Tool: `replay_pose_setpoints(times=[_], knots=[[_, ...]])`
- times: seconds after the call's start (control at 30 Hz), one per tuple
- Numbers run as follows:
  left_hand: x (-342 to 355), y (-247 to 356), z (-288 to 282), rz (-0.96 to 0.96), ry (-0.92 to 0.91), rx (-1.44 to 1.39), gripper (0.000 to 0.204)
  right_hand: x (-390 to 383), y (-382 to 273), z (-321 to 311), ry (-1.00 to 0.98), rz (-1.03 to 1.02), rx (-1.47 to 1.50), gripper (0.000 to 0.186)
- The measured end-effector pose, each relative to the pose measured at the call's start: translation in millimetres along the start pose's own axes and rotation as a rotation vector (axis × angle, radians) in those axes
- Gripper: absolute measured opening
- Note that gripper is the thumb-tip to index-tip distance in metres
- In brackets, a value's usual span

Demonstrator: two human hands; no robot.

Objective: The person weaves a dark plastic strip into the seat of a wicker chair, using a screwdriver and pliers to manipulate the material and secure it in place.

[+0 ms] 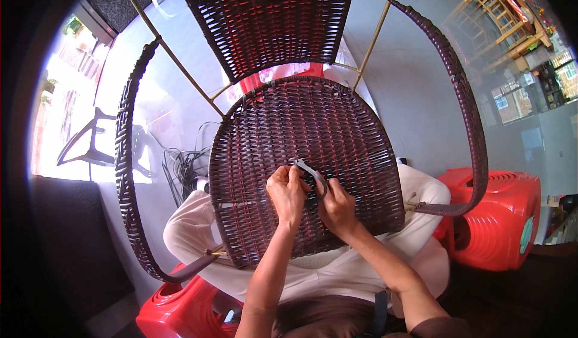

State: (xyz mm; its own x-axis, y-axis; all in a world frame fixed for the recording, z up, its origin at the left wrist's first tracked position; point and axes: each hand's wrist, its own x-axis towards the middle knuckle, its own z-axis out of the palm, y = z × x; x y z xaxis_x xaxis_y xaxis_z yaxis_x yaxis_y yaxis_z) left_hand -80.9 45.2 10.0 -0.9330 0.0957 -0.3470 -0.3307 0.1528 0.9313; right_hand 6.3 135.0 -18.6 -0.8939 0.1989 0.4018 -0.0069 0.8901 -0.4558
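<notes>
A dark brown woven wicker chair (301, 121) lies across my lap with its seat facing up. Over the near middle of that seat my right hand (338, 208) is closed around a small grey hand tool (313, 175), which looks like snips or pliers with a curved handle. The tool's tip points up and left, close to the fingers of my left hand (288, 195). Those fingers are pinched together just above the weave; what they hold, if anything, is too small to make out.
Wrapped armrests (129, 145) curve out on both sides, joined to bare metal rods (186, 73). Red plastic stools (494, 217) stand right and lower left. Dark strands (183, 169) lie loose on the floor at left. A wooden rack (506, 19) is at far right.
</notes>
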Motion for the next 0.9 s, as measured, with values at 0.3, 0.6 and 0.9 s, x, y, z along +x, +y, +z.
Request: replay_pose_setpoints(times=[0.3, 0.6, 0.9], knots=[[-2, 2, -2, 0.030, -0.035, -0.016, 0.025, -1, 0, 2, 0.011, 0.007, -0.020, 0.046], [9, 5, -4, -0.078, -0.069, 0.049, 0.025, 26, -15, -48, -0.213, 0.319, 0.095, 0.023], [10, 7, -4, -0.097, -0.071, 0.092, 0.025, 75, 3, -60, 0.009, 0.474, 0.490, 0.020]])
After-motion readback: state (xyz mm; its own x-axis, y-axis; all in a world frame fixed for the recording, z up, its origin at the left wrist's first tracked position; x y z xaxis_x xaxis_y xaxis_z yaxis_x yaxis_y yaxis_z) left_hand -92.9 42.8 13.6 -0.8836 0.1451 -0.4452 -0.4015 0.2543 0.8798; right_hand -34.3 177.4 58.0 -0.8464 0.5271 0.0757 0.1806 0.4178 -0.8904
